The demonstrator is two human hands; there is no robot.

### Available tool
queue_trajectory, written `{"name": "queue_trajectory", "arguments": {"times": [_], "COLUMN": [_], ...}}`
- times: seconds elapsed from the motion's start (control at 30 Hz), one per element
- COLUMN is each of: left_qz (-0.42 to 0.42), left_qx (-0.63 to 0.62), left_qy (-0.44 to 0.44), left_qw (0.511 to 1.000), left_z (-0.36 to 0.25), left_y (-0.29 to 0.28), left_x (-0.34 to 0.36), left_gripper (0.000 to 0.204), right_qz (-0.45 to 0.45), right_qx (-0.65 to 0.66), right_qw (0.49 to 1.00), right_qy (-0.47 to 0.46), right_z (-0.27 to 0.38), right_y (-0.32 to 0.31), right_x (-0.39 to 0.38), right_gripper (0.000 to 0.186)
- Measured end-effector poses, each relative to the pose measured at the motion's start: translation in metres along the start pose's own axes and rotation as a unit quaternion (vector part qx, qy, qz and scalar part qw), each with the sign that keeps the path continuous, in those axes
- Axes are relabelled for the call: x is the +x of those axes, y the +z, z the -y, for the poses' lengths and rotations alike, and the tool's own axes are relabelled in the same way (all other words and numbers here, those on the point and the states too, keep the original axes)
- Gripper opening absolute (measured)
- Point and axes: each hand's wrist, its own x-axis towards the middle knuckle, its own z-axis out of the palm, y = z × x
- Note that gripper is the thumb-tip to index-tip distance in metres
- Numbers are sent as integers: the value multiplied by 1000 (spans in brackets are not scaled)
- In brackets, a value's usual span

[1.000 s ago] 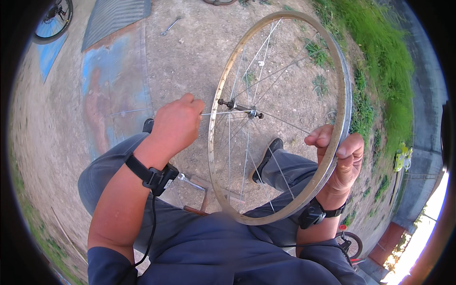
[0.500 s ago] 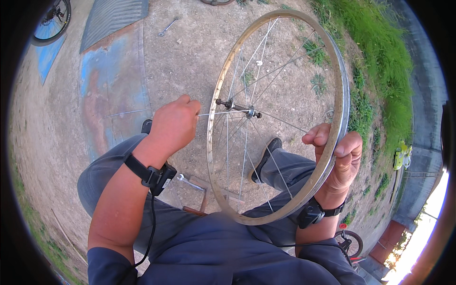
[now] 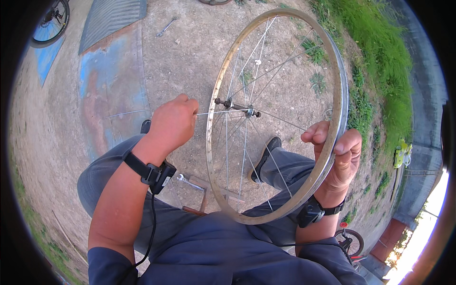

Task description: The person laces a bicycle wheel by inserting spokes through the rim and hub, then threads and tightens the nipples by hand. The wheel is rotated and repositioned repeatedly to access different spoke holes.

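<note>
A bicycle wheel with a worn, tan-stained metal rim [image 3: 213, 95] is held upright at a slant over my lap, its axle hub [image 3: 237, 108] laced with thin spokes. My left hand [image 3: 169, 121] pinches a silver spoke [image 3: 209, 113] left of the rim; this spoke reaches across to the hub, and my fingertips are partly hidden. My right hand [image 3: 339, 154] is closed on the rim's lower right, two fingers curled inside it among the spokes.
Loose spokes [image 3: 128, 113] lie on a paint-stained sheet [image 3: 95, 71]. Wrenches lie on the dirt [image 3: 166, 27] and between my legs [image 3: 190, 181]. A bicycle wheel [image 3: 59, 16] is top left, another bicycle [image 3: 351, 237] lower right. Grass [image 3: 375, 57] borders a concrete wall [image 3: 422, 95].
The wheel and both my hands have shifted slightly left and up in the view over the last second. Both grips look the same.
</note>
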Motion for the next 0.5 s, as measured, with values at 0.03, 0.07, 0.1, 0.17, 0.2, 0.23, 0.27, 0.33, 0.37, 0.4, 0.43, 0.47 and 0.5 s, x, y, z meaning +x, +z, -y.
{"name": "queue_trajectory", "arguments": {"times": [0.03, 0.07, 0.1, 0.17, 0.2, 0.23, 0.27, 0.33, 0.37, 0.4, 0.43, 0.47, 0.5], "left_qz": [-1, -9, -17, -24, -25, -25, -26, -28, -27, -26, -25, -23, -21], "left_qx": [-4, -11, -20, -29, -29, -30, -32, -36, -36, -37, -39, -38, -37], "left_qy": [-1, 2, 4, 10, 12, 15, 17, 21, 22, 23, 25, 22, 20], "left_qw": [1000, 1000, 1000, 999, 999, 999, 999, 999, 999, 999, 999, 999, 999], "left_z": [0, 0, 0, 0, 0, 0, -1, -1, -2, -2, -2, -3, -3], "left_y": [0, 0, 0, 0, 0, 0, -1, -2, -3, -3, -4, -4, -3], "left_x": [0, 0, 0, 0, 0, 0, 0, 0, 1, 1, 1, 2, 2], "left_gripper": [8, 7, 7, 6, 6, 6, 6, 6, 6, 6, 6, 6, 6], "right_qz": [-1, 1, 2, 2, 1, -1, 1, 3, 5, 6, 6, 7, 8], "right_qx": [6, 2, 2, 4, 5, 11, 7, 12, 8, 9, 12, 10, 12], "right_qw": [1000, 1000, 1000, 1000, 1000, 1000, 1000, 1000, 1000, 1000, 1000, 1000, 1000], "right_qy": [2, -1, -1, -2, -2, 0, -3, -3, -4, -4, -3, -3, -2], "right_z": [0, 0, 0, -1, -1, -1, -1, -1, -1, -1, -1, -1, -1], "right_y": [0, 0, -1, -1, -2, -2, -2, -3, -3, -3, -2, -2, -2], "right_x": [0, 0, 0, 0, 0, 0, 0, 1, 1, 1, 1, 2, 2], "right_gripper": [27, 27, 27, 27, 27, 27, 27, 26, 26, 26, 26, 26, 26]}}
